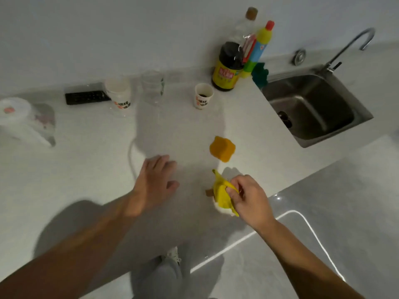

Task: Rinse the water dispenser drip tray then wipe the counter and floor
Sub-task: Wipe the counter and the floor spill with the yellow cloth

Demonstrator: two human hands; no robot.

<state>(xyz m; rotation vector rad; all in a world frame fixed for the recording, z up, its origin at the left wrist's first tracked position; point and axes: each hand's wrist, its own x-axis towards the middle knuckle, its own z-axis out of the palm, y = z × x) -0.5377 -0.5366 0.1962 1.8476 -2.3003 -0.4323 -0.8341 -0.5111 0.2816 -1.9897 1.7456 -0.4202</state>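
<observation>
right hand (248,199) fingers pinching yellow cloth (223,196), left hand (154,180) fingers spread — flat on counter (86,169)

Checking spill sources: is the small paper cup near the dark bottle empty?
Not empty. The paper cup stands upright with dark liquid visible at its bottom.

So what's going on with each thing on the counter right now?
Left hand: open, flat on the counter.
Right hand: pinching the yellow cloth.
Yellow cloth: bunched up, on the counter.
Orange sponge: lying loose, untouched.
Paper cup: upright, dark liquid inside.
Glass jar: upright, looks empty.
Dark bottle: upright, capped.
Sink: no water running.
</observation>
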